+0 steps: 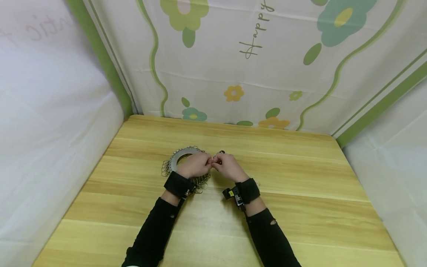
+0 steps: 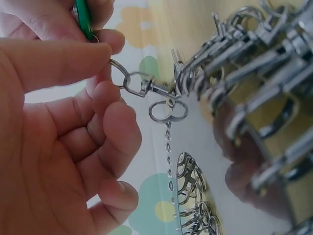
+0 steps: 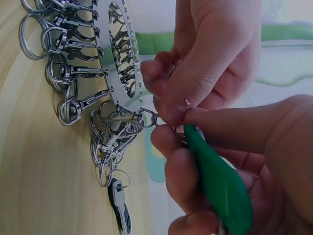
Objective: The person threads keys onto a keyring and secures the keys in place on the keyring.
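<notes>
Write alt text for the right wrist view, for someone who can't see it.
The right hand grips a green object, its fingertips meeting those of the left hand. To the left, a flat metal ring carries a row of metal clips, with the wooden table behind.

Two black sleeves [image 1: 155, 230] end short of black wrist bands [image 1: 177, 184]. The right wrist's dark camera [image 1: 227, 193] bears a yellow mark [image 1: 231, 193].

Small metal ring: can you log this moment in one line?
left fingers: pinch small metal ring | right fingers: hold green item | small metal ring: linked to swivel clasp | round metal holder: clasps along edge
</notes>
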Motion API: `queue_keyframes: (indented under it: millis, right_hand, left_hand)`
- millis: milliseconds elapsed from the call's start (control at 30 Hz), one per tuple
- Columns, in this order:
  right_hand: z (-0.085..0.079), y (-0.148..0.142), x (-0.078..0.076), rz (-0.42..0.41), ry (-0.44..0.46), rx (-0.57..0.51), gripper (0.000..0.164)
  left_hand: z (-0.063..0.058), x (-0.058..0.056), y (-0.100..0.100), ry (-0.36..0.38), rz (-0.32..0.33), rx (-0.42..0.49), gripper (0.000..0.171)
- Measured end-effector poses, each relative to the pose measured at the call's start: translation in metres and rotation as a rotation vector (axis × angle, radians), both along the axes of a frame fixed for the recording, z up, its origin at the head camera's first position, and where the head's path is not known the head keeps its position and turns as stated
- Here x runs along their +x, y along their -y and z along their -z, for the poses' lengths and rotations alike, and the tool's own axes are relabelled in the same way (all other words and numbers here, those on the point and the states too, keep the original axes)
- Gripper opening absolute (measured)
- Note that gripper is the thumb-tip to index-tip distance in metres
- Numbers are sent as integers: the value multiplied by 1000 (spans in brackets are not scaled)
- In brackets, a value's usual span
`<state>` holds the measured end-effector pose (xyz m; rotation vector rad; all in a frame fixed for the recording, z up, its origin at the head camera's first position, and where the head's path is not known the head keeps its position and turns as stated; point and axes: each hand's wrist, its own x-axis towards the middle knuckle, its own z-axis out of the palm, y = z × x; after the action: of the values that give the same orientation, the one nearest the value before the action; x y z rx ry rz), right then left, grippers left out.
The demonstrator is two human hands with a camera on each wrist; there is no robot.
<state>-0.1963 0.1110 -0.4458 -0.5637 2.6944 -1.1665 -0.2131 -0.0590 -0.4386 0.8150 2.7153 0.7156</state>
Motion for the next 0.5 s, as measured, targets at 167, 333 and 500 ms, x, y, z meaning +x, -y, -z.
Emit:
queue_keyframes:
  millis: [167, 333, 500]
  right_hand:
    - [-2, -3, 0, -16, 57, -15, 7]
    - [-4, -7, -1, -40, 111, -1, 16]
    - [-6, -12, -1, -77, 138, 42, 15]
  left_hand:
    - [1, -1, -2, 40, 11, 3, 21]
    - [3, -1, -4, 54, 34, -10, 20]
    - [1, 0, -6, 36, 45, -21, 18]
